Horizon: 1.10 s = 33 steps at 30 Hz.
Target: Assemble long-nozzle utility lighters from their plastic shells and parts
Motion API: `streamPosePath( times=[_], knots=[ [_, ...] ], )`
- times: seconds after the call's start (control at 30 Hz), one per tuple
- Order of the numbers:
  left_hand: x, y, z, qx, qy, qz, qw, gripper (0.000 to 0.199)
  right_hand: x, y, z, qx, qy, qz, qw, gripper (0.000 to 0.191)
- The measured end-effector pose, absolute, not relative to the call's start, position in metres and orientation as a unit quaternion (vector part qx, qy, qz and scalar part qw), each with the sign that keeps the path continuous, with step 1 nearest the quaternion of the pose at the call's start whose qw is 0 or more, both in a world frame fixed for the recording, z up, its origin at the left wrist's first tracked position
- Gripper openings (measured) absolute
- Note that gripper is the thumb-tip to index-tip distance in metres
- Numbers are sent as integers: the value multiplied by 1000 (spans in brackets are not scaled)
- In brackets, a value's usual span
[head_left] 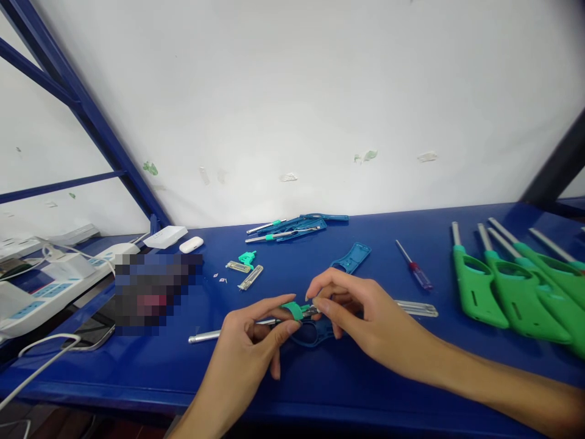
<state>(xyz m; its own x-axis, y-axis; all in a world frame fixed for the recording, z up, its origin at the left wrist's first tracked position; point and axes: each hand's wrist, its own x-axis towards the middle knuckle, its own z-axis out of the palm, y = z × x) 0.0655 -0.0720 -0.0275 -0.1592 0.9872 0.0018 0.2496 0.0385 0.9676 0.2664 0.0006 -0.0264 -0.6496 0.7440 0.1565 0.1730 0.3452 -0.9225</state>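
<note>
My left hand [253,341] grips a small green plastic part [295,310] between thumb and fingers. A silver metal tube [205,336] sticks out to the left beneath that hand. My right hand [350,302] pinches a small metallic piece at the right end of the green part; its exact shape is hidden by the fingers. Under and between both hands lies a blue plastic handle shell [315,333]. Behind my right hand another blue shell piece [356,257] rests on the table. A clear fuel tank [418,308] shows just past my right wrist.
Green lighters [479,289] lie at the right beside a screwdriver [417,271]. Lighter parts [297,228] are piled by the wall. Clear tanks [251,277] and a green trigger part [247,259] sit mid-table. At the left are a power strip [46,299], phone [94,329] and white case [191,244].
</note>
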Motion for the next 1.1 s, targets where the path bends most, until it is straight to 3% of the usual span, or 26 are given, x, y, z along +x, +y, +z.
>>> streamPosePath(
  times=[0.8, 1.1],
  knots=[
    [63, -74, -30, 534, 584, 449, 416, 40, 265, 4, -24, -289, -739, 522, 313, 13],
    [62, -74, -30, 538, 586, 438, 418, 47, 266, 7, -24, -272, -718, 551, 327, 19]
  ],
)
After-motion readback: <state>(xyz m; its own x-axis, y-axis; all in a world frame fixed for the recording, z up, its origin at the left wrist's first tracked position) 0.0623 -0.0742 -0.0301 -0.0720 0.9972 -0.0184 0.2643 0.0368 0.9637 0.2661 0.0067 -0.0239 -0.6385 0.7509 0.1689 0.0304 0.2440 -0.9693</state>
